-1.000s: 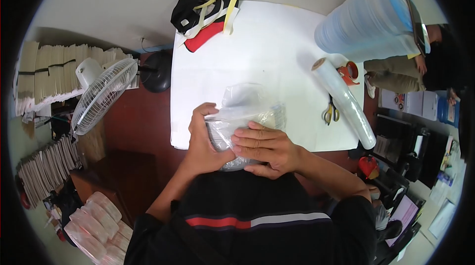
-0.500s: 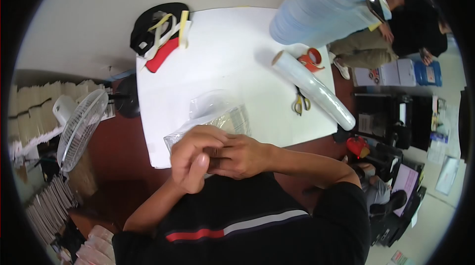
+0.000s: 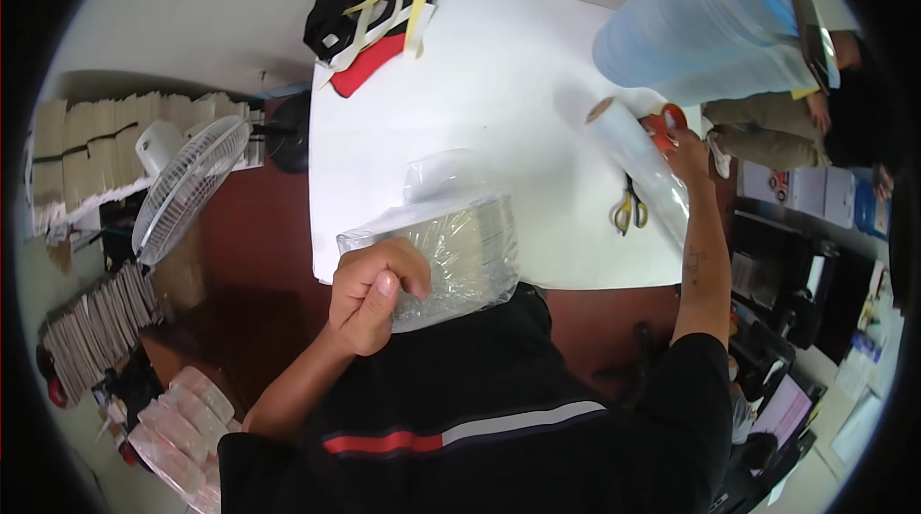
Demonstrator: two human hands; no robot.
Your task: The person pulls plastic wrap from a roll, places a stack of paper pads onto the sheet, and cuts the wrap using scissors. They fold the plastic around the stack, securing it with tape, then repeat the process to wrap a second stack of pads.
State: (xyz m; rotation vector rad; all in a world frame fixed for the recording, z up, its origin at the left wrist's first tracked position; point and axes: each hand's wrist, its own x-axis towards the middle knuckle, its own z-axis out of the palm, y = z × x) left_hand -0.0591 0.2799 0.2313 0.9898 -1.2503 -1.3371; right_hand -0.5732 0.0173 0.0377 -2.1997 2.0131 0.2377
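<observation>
My left hand [image 3: 376, 295] is closed above the left part of a plastic-wrapped bundle [image 3: 465, 250] at the table's near edge. What its curled fingers hold, if anything, is hidden. My right hand [image 3: 689, 157] reaches out to the red tape dispenser [image 3: 662, 125] at the table's right side, with its fingers on it. The clear film roll [image 3: 638, 154] lies beside that arm, partly behind it. Yellow-and-black scissors [image 3: 629, 208] lie left of the roll.
On the white table [image 3: 518, 82] a black cap [image 3: 336, 10] with strips and red cloth sits at back left. A tall blue wrapped roll [image 3: 705, 24] stands at back right. A fan [image 3: 197, 178] is at left; a person [image 3: 777, 120] stands beyond the right edge.
My right hand has left my left hand and moved far right to the tape dispenser. More of the wrapped bundle shows. The view has shifted, so the table's things appear moved.
</observation>
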